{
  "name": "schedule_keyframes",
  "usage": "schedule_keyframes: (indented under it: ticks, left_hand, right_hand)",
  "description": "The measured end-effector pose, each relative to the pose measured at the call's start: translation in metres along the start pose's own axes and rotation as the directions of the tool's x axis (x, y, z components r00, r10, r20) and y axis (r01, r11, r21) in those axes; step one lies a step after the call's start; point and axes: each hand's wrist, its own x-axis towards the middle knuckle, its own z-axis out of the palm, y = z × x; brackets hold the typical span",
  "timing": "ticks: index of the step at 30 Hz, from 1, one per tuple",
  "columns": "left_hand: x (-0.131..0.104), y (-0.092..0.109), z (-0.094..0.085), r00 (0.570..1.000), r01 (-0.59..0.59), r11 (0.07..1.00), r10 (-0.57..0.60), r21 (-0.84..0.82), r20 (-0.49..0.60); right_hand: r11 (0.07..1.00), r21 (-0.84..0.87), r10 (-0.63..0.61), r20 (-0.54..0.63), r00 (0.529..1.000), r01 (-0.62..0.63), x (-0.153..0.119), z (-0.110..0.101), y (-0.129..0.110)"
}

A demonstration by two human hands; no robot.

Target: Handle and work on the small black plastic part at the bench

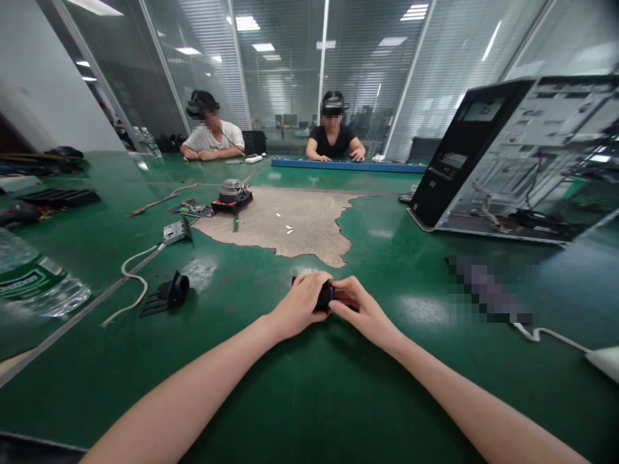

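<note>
Head view, from where I stand: two bare hands meet over the green counter (pixel 309 399), a little below the middle of the scene, around a small black part (pixel 325 296). The left hand (pixel 302 303) is clamped over it from the left, its back turned up, hiding most of the piece. The right hand (pixel 362 309) closes on its right end, thumb below and fingers above in a pinch. So little of the part shows that I can't make out its full shape, nor whether it touches the surface beneath.

Just beyond the hands lies a bare tan patch (pixel 309 225) with a ragged edge, a few white scraps (pixel 289 229) on it. At its left edge sits a black and red unit (pixel 233 196) with a grey round top, a green strip (pixel 236 223) near it and a circuit board (pixel 193 208) beside it. Nearer, to the left, are a metal bracket (pixel 176 232), a pale cord (pixel 140 277), a black slatted piece with a ring (pixel 169 294), and a clear bottle (pixel 36 277) with a green label.

Over on the right stands a computer case (pixel 512 154), black-fronted, its insides showing; nearer lies a dark purplish thing (pixel 488 290), too blurred to name. Across the counter, two people sit before a glass wall (pixel 280 77), a long blue bar (pixel 348 165) in front of the one in black.
</note>
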Motion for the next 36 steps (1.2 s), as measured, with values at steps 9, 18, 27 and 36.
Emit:
schedule_keyframes:
  ticks: [9, 18, 27, 36]
  left_hand:
    - [0.0007, 0.003, -0.0025, 0.998, 0.024, 0.997, -0.027, -0.072, -0.049]
    - [0.0028, -0.0031, -0.0002, 0.995, 0.043, 0.997, -0.049, -0.067, -0.084]
    - [0.005, -0.0041, 0.0015, 0.997, 0.033, 0.996, -0.039, -0.08, -0.072]
    - [0.0049, -0.0065, 0.0017, 0.997, 0.022, 0.996, -0.028, -0.084, -0.068]
  right_hand:
    - [0.998, 0.052, 0.023, 0.027, 0.999, -0.025, 0.0057, -0.0002, -0.002]
    - [0.997, 0.067, -0.031, 0.017, 0.999, 0.03, 0.0057, -0.0001, -0.0043]
    - [0.999, 0.027, 0.023, 0.028, 0.999, -0.023, 0.0091, 0.0001, -0.0068]
    - [0.995, 0.072, -0.073, 0.012, 0.997, 0.072, 0.0081, -0.0004, -0.0025]
